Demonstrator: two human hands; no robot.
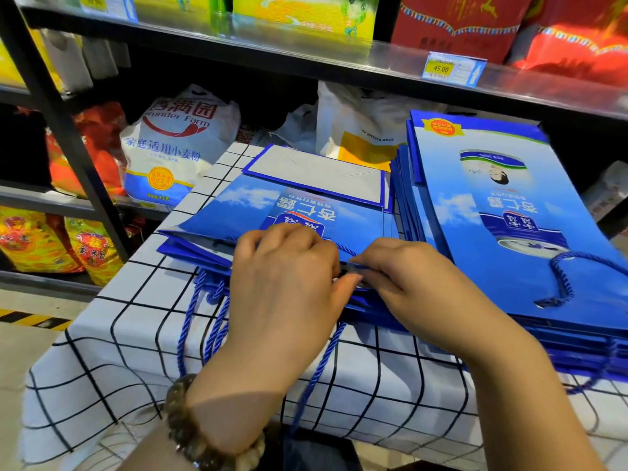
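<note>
A flat, folded blue paper bag (272, 205) is lying on top of a low pile (190, 249) of like bags, on the left part of a bench (136, 317) draped in a white checked cloth. Its grey bottom flap is pointing away and its mouth edge is facing the person.

The left hand (282, 277) is lying over that near edge, its fingers (272, 236) curling down onto the bag. The right hand (407, 283) is meeting it from the right, thumb and fingers (370, 263) pinching narrowly at the same edge. Twisted blue cords (319, 365) are hanging from the bags over the front of the bench.

The bag is probably handling as light, stiff and glossy, so slippery against its neighbours and quick to crease. The reinforced mouth edge or a cord is likely giving the safest hold.

A taller stack (509, 215) of the same bags is sitting just to the right, touching the pile. Behind, a flour sack (176, 144) and white plastic bags are standing on a shelf (306, 52) unit.

The hands are hiding exactly what the fingertips are gripping, whether paper, cord or both. The stack is running out of view at the right, and the print on the bags is appearing upside down.
</note>
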